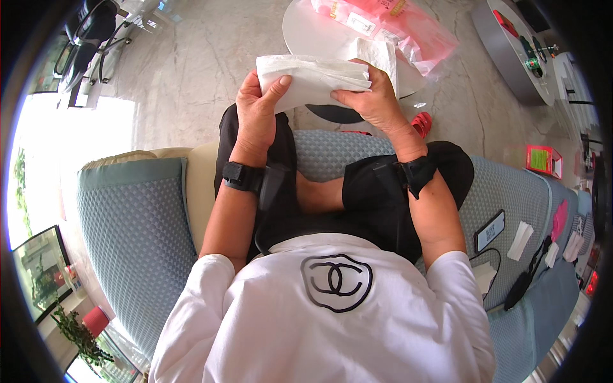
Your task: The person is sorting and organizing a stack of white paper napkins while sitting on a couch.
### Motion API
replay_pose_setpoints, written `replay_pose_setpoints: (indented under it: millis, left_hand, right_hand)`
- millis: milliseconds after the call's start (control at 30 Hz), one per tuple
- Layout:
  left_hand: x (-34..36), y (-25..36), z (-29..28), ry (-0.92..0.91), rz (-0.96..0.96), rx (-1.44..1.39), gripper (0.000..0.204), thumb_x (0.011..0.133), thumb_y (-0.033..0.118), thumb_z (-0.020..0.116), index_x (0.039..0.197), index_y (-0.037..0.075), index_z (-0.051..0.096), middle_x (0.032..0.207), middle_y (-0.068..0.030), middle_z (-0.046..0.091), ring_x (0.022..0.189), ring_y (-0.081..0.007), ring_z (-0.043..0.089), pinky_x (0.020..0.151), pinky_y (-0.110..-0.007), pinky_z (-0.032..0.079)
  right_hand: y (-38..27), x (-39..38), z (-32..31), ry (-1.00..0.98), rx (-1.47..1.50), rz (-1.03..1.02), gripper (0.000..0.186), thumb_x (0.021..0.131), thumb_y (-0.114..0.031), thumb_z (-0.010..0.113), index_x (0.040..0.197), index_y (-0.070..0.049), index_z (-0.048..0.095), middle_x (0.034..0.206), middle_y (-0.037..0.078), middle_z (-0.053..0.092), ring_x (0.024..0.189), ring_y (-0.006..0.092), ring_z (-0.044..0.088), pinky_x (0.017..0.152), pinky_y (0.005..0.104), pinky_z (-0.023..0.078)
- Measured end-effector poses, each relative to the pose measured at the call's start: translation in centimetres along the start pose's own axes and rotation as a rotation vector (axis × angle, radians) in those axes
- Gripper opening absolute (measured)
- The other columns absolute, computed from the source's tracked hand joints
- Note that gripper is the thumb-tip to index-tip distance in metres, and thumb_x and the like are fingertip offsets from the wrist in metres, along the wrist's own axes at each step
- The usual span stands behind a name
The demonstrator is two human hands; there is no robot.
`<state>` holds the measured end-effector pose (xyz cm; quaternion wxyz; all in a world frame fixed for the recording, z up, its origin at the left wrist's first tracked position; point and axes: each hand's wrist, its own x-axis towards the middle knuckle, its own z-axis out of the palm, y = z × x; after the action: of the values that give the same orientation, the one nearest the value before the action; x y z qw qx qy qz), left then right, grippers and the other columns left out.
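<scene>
White T-shirt (338,332) cloth lies nearest the camera, with black trousers (319,220) beyond it. Fingers of the left hand (257,108) and right hand (381,105) pinch a folded stack of white tissues (306,80) at opposite ends, raised across the view of the round white tabletop's (301,32) near edge. More white tissue paper (378,54) lies toward its right edge (a pink plastic wrapper (424,41) overhangs there).

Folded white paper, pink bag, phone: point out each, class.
Folded white paper (309,82): head view, on its broad face.
Pink bag (414,37): head view, on its middle.
Phone (490,231): head view, on its screen.
</scene>
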<state>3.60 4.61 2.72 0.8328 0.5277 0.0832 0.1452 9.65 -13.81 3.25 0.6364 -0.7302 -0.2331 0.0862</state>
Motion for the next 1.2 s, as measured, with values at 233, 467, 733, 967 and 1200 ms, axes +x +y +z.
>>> replay_pose_setpoints:
  millis: [233, 467, 733, 967, 1200]
  left_hand:
    - [3.1, -2.0, -0.9, -0.155, 0.013, 0.159, 0.022, 0.077, 0.002, 0.064, 0.099, 0.002, 0.058, 0.091, -0.0042, 0.062, 0.082, -0.0109, 0.057, 0.076, -0.024, 0.045]
    - [6.8, -4.4, -1.2, -0.162, -0.042, 0.273, 0.023, 0.077, -0.001, 0.061, 0.099, 0.002, 0.058, 0.093, -0.0039, 0.062, 0.086, -0.0116, 0.056, 0.078, -0.024, 0.044]
    - [10.2, -6.7, -1.8, -0.243, 0.084, 0.493, 0.049, 0.073, -0.01, 0.051, 0.12, 0.005, 0.046, 0.106, -0.0087, 0.058, 0.099, -0.0169, 0.054, 0.088, -0.027, 0.042]
    - [10.2, -7.7, -2.1, -0.219, 0.101, 0.404, 0.052, 0.073, -0.007, 0.05, 0.123, 0.005, 0.039, 0.105, -0.0138, 0.056, 0.093, -0.0194, 0.055, 0.082, -0.027, 0.043]
    - [6.7, -6.6, -1.0, 0.069, 0.004, 0.324, 0.051, 0.084, 0.009, 0.054, 0.129, 0.004, 0.031, 0.117, -0.0134, 0.049, 0.108, -0.022, 0.047, 0.095, -0.032, 0.036]
  right_hand:
    - [2.0, 0.3, -0.3, 0.123, -0.134, -0.021, 0.028, 0.065, -0.011, 0.071, 0.09, -0.001, 0.062, 0.08, 0.012, 0.065, 0.072, 0.0193, 0.063, 0.067, 0.0277, 0.048]
    - [3.3, 1.6, 0.3, 0.222, -0.674, -0.162, 0.022, 0.063, -0.012, 0.068, 0.083, -0.004, 0.063, 0.078, 0.012, 0.061, 0.078, 0.0302, 0.058, 0.07, 0.0365, 0.047]
    - [5.0, 2.7, 0.5, 0.334, -0.592, -0.144, 0.026, 0.065, -0.01, 0.069, 0.09, -0.006, 0.062, 0.082, 0.011, 0.062, 0.078, 0.0293, 0.059, 0.07, 0.0363, 0.047]
    - [5.0, 2.6, 0.2, 0.228, -0.675, -0.12, 0.025, 0.068, -0.014, 0.067, 0.09, -0.004, 0.062, 0.082, 0.013, 0.062, 0.075, 0.0299, 0.06, 0.067, 0.0352, 0.048]
    - [3.3, 2.2, 0.1, 0.325, -0.555, -0.097, 0.021, 0.069, -0.013, 0.066, 0.087, -0.002, 0.062, 0.079, 0.014, 0.062, 0.07, 0.0297, 0.06, 0.063, 0.0341, 0.047]
